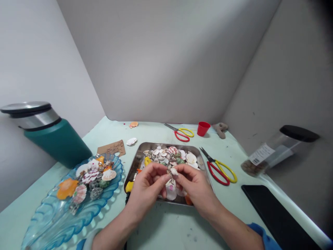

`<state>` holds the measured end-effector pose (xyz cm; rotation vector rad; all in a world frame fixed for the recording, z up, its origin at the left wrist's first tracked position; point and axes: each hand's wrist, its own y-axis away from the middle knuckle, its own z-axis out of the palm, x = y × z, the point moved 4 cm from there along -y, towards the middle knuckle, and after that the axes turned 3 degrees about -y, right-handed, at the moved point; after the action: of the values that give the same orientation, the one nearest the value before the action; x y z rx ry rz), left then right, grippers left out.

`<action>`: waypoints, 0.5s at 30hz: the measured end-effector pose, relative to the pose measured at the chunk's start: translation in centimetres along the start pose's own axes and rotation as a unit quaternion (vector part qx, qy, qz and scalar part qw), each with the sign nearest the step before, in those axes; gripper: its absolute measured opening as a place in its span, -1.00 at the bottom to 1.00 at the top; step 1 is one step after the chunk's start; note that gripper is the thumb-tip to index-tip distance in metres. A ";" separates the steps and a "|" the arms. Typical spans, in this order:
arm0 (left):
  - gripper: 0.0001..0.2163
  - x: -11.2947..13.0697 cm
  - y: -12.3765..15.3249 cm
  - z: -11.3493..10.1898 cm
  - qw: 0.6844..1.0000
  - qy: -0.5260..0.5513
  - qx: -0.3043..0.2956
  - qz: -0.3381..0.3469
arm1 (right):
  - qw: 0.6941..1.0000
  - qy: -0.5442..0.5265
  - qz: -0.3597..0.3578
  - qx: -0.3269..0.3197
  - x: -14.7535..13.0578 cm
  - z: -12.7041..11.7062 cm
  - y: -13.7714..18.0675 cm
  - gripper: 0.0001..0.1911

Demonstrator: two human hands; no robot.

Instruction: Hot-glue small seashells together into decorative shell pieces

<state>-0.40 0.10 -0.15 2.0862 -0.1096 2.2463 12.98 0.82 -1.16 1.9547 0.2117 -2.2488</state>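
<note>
Both of my hands meet over the near half of a metal tray (130, 166) filled with seashells. My right hand (194, 185) pinches a small whitish shell (174, 171) between thumb and fingers. My left hand (151, 180) is closed right beside it, its thumb and fingertips at a small brownish piece touching that shell; its exact kind is unclear. Just below the fingertips is a white shell with a pink spot (171, 191); whether it hangs from the held pieces or lies in the tray I cannot tell. Farther back in the tray are striped, white and greenish shells (191, 158).
On the left, a blue glass dish (85, 218) holds shells and stones beside a green bottle (57, 142) and brown card (111, 148). Two scissors (218, 168), a red cup (203, 128), a clear jar (275, 152) and a black flat object (275, 211) stand around the right side.
</note>
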 end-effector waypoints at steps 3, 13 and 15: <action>-0.79 0.0 0.0 0.0 1.000 0.004 0.003 -0.002 | 1.000 -0.003 0.004 -0.003 0.0 0.0 0.0 -0.77; -0.78 -0.2 0.1 -0.2 1.000 -0.018 0.006 -0.007 | 1.000 -0.004 -0.001 -0.012 0.1 -0.1 0.0 -0.85; -0.76 -0.2 0.1 -0.2 1.000 -0.021 0.008 -0.007 | 1.000 -0.010 0.001 -0.013 0.1 -0.1 0.0 -0.83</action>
<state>-0.61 0.02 -0.39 2.1363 -0.0776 2.2031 13.07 0.85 -1.29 1.9183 0.2359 -2.2506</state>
